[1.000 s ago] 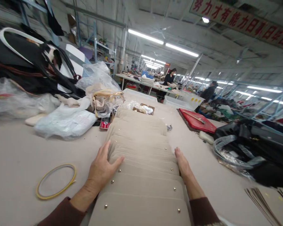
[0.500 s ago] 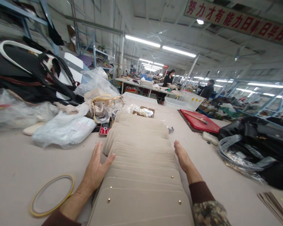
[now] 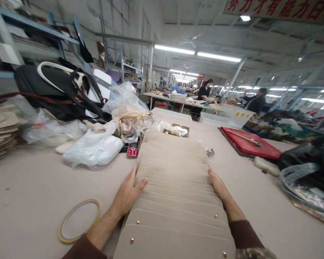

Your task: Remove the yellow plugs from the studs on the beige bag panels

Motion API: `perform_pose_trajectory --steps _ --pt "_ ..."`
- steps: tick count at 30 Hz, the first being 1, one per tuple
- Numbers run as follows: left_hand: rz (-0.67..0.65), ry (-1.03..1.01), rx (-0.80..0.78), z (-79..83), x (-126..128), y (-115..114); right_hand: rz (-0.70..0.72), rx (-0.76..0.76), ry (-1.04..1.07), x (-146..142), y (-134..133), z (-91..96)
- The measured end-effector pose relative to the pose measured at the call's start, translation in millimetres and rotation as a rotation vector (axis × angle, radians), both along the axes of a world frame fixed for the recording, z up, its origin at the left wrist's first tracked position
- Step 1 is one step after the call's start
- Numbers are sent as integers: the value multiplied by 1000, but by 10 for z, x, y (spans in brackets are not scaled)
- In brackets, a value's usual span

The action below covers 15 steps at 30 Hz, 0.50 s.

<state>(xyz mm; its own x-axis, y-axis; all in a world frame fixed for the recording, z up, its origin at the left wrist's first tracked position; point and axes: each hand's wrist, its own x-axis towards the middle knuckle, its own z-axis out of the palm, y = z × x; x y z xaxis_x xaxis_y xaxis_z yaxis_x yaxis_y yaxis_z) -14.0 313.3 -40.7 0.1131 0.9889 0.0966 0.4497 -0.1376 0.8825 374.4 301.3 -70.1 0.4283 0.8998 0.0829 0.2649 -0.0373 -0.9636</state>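
A long row of overlapping beige panels (image 3: pixel 175 187) with rounded corners and small gold studs runs away from me down the table. My left hand (image 3: pixel 128 192) lies along the row's left edge, fingers stretched forward and thumb spread over the top panels. On the opposite edge, my right hand (image 3: pixel 218 185) rests its straight fingers against the panel sides; its lower fingers are partly hidden. Neither hand is closed round a panel. A roll of yellow tape (image 3: pixel 79 220) lies flat to the left of my left forearm.
Plastic-wrapped goods (image 3: pixel 93 149), a red phone (image 3: pixel 132 149) and black bags (image 3: pixel 54 84) lie on the left. At right are a red board (image 3: pixel 251 142) with a hammer-like tool on it and a plastic-wrapped black bag (image 3: pixel 307 158). Two people work farther back.
Both hands have come inward against the sides of the panel row; the right hand was apart from it before. The view has turned left, bringing a stack of beige pieces in at the left.
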Motion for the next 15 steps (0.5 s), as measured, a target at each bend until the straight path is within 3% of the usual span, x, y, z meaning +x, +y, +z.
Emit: perform_pose_trajectory --steps 3,8,12,15 --pt "-68 -20 26 -20 -8 2 4 -14 -12 -6 28 36" --pt "-4 -46 64 2 8 8 -11 -9 -28 -16 45 62" --pt "-105 -52 28 43 24 -15 -4 5 1 -10 47 36" --pt "-21 -72 65 46 16 -13 -57 42 58 17 85 15"
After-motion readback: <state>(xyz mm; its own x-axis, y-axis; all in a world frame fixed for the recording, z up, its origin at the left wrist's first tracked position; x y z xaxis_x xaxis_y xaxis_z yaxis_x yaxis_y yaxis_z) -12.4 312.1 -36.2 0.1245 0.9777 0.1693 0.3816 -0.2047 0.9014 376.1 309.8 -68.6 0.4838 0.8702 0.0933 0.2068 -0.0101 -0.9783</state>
